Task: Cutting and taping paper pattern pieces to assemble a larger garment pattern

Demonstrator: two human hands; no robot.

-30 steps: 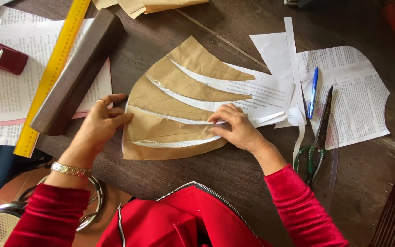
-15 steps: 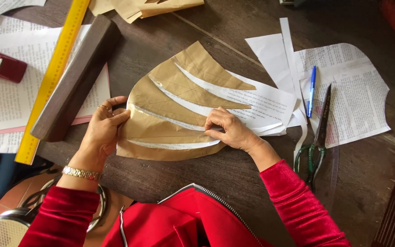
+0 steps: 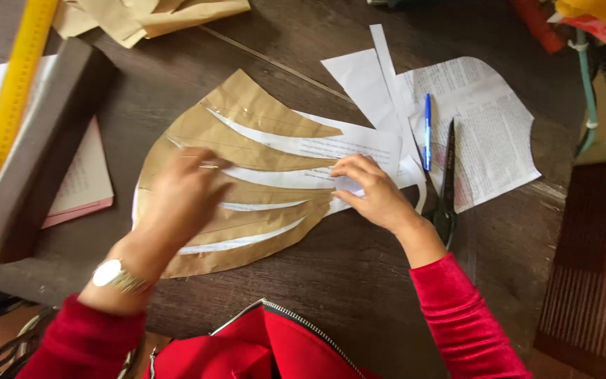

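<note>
Hands: left hand (image 3: 180,193), right hand (image 3: 372,193) flat on brown paper pattern (image 3: 261,137)

Brown paper pattern (image 3: 247,140), yellow ruler (image 3: 8,119), blue pen (image 3: 427,131).

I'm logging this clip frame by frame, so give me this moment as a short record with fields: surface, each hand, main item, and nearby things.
surface: dark wooden table
left hand: flat on the brown paper pattern, palm down, blurred
right hand: fingertips pressing the pattern's right end, where white printed paper shows below
main item: brown paper pattern, fan-shaped, slashed into curved strips with white paper in the gaps
right of the hands: blue pen, black scissors, printed paper piece
left of the hands: yellow ruler, long dark block
top edge: brown paper scraps
</note>
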